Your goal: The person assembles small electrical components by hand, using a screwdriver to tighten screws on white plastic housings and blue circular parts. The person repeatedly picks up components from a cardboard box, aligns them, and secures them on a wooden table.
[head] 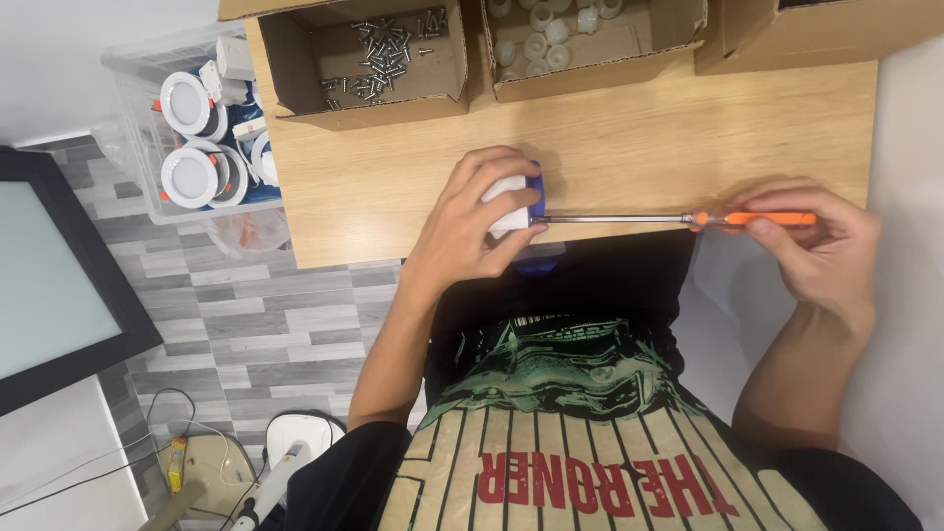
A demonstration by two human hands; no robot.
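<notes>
Screwdriver over wooden table, grey floor

White part mostly hidden by left-hand fingers; boxes cut off up top.

At 12 o'clock stand three open brown cardboard boxes: the left box holds screws, the middle box holds white round parts, the right box is cut off. At 9 o'clock lies a black-framed pale screen. At 10 o'clock, a clear plastic bin.
</notes>
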